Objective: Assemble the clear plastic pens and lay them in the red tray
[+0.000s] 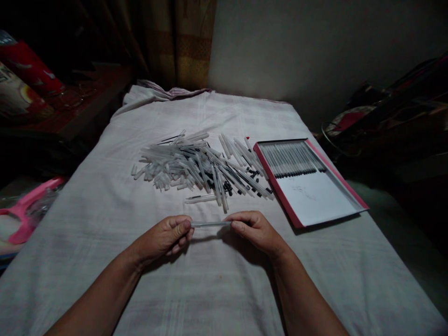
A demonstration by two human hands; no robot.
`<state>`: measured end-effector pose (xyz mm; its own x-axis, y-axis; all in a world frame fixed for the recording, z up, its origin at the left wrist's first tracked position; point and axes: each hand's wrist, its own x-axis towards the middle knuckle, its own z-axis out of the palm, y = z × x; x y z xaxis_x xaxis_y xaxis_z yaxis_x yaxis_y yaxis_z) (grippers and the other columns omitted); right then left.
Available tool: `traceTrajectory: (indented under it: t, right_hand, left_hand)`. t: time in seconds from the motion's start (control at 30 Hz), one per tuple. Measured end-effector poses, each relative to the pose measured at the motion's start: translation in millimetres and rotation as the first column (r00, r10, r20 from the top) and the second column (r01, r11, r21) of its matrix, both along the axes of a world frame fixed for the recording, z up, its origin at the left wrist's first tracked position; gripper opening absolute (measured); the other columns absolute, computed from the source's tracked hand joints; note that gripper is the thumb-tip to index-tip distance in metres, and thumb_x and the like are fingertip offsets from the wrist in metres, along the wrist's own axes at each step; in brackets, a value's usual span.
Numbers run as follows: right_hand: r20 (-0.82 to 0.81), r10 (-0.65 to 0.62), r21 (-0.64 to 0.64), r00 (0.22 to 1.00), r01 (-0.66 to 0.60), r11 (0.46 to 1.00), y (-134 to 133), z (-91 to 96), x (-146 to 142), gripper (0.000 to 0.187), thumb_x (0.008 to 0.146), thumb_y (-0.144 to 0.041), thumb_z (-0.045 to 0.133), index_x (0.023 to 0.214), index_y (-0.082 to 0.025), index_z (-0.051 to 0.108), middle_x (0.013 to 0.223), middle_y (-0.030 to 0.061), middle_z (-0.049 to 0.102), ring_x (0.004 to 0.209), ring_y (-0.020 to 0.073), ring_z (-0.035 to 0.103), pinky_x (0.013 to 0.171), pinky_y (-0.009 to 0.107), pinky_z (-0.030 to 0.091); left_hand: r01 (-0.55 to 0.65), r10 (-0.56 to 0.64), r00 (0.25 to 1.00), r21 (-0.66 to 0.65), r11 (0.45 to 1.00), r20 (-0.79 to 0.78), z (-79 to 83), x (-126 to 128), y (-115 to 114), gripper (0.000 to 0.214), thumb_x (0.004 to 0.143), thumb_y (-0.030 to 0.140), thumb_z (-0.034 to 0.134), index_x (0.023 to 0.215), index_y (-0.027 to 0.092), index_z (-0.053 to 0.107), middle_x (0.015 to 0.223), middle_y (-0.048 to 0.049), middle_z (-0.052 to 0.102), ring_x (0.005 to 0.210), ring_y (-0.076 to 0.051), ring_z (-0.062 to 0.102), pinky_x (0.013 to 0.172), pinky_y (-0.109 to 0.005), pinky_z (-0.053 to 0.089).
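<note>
A slim translucent pen (210, 224) stretches level between my two hands, above the cloth in front of me. My left hand (174, 233) pinches its left end, and my right hand (252, 228) has fingers closed on the right end. Both tips of the pen are hidden by my fingers. Just beyond lies a loose heap of clear pen barrels (196, 161), dark refills and small pen parts. Translucent caps (157, 175) gather at its left side. Small black plugs (227, 188) are scattered near its right side.
A shallow box with red sides (282, 198) stands at the right, holding a row of pens (292, 158) with black ends along its far part. A pale checked cloth (206, 289) covers the surface. A dark red side table (91, 102) stands at far left, near a pink plastic object (30, 205).
</note>
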<state>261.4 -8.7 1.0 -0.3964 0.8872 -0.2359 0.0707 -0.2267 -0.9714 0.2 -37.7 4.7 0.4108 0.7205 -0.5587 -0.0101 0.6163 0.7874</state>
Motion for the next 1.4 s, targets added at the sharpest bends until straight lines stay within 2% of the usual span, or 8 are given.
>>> traceTrajectory:
  t: [0.1, 0.33, 0.47, 0.6, 0.87, 1.17, 1.3, 1.4]
  right_hand:
    - [0.033, 0.006, 0.045, 0.999, -0.008, 0.999, 1, -0.8, 1, 0.027, 0.076, -0.042, 0.075, 0.086, -0.018, 0.083, 0.073, 0.0057, 0.076, 0.065, 0.0184, 0.066, 0.064, 0.029, 0.053]
    - [0.101, 0.020, 0.072, 0.995, -0.027, 0.997, 4, 1.7, 9, 0.025, 0.082, -0.038, 0.071, 0.090, -0.017, 0.082, 0.079, 0.0065, 0.077, 0.070, 0.0197, 0.069, 0.068, 0.030, 0.054]
    - [0.107, 0.035, 0.063, 0.994, -0.042, 0.997, 5, 3.7, 10, 0.025, 0.081, -0.038, 0.072, 0.090, -0.017, 0.082, 0.081, 0.0067, 0.078, 0.071, 0.0203, 0.069, 0.069, 0.031, 0.054]
    - [0.113, 0.029, 0.068, 0.993, -0.037, 0.997, 5, 2.7, 9, 0.026, 0.083, -0.039, 0.070, 0.092, -0.017, 0.082, 0.082, 0.0075, 0.078, 0.072, 0.0205, 0.070, 0.070, 0.031, 0.054]
    - [0.203, 0.151, 0.142, 0.967, -0.182, 0.973, 5, 2.1, 9, 0.031, 0.090, -0.038, 0.062, 0.095, -0.014, 0.079, 0.085, 0.0088, 0.077, 0.078, 0.0203, 0.070, 0.073, 0.029, 0.054]
    - [0.230, 0.121, 0.191, 0.966, -0.166, 0.967, 4, 1.5, -3, 0.028, 0.092, -0.032, 0.056, 0.090, -0.014, 0.077, 0.076, 0.0046, 0.073, 0.073, 0.0171, 0.067, 0.069, 0.025, 0.050]
    - [0.224, 0.116, 0.186, 0.968, -0.160, 0.970, 4, -0.4, -8, 0.028, 0.090, -0.032, 0.055, 0.086, -0.014, 0.075, 0.072, 0.0026, 0.069, 0.071, 0.0162, 0.064, 0.067, 0.024, 0.047]
    - [0.236, 0.085, 0.189, 0.968, -0.131, 0.973, 4, -0.8, -10, 0.027, 0.087, -0.033, 0.055, 0.079, -0.014, 0.073, 0.068, 0.0011, 0.066, 0.068, 0.0154, 0.062, 0.065, 0.024, 0.046]
  left_hand:
    - [-0.019, 0.022, 0.998, 0.041, 0.999, -0.065, 2.4, 6, -1, 0.060, 0.073, 0.078, 0.062, 0.068, 0.019, 0.051, 0.052, 0.0072, 0.041, 0.040, -0.005, 0.028, 0.036, -0.017, 0.018]
    - [0.009, 0.045, 0.979, 0.257, 0.966, -0.201, -2.3, 18, -1, 0.062, 0.081, 0.080, 0.048, 0.066, 0.020, 0.051, 0.056, 0.0039, 0.042, 0.047, -0.009, 0.033, 0.041, -0.020, 0.024]
    - [-0.006, 0.063, 0.977, 0.275, 0.962, -0.201, -4.2, 19, -3, 0.061, 0.084, 0.079, 0.044, 0.068, 0.021, 0.051, 0.057, 0.0037, 0.040, 0.049, -0.011, 0.033, 0.044, -0.022, 0.026]
    - [0.026, 0.070, 0.958, 0.330, 0.944, -0.277, -5.8, 18, -6, 0.058, 0.089, 0.074, 0.040, 0.067, 0.021, 0.050, 0.058, 0.0026, 0.042, 0.051, -0.012, 0.036, 0.046, -0.024, 0.029]
    - [0.060, 0.123, 0.906, 0.412, 0.909, -0.406, -4.8, 21, -6, 0.049, 0.092, 0.062, 0.040, 0.064, 0.022, 0.045, 0.059, 0.0021, 0.044, 0.057, -0.015, 0.043, 0.053, -0.026, 0.035]
    - [-0.014, 0.158, 0.925, 0.383, 0.924, -0.347, -21.4, 15, -7, 0.052, 0.092, 0.067, 0.041, 0.066, 0.022, 0.045, 0.060, 0.0029, 0.042, 0.055, -0.013, 0.039, 0.050, -0.024, 0.034]
    - [-0.065, 0.194, 0.933, 0.386, 0.920, -0.304, -30.1, 14, -3, 0.059, 0.085, 0.076, 0.045, 0.064, 0.022, 0.046, 0.058, 0.0036, 0.039, 0.052, -0.012, 0.036, 0.045, -0.022, 0.031]
    - [-0.102, 0.189, 0.954, 0.338, 0.935, -0.234, -27.5, 18, 1, 0.064, 0.077, 0.082, 0.050, 0.061, 0.021, 0.046, 0.055, 0.0043, 0.038, 0.049, -0.010, 0.034, 0.042, -0.021, 0.029]
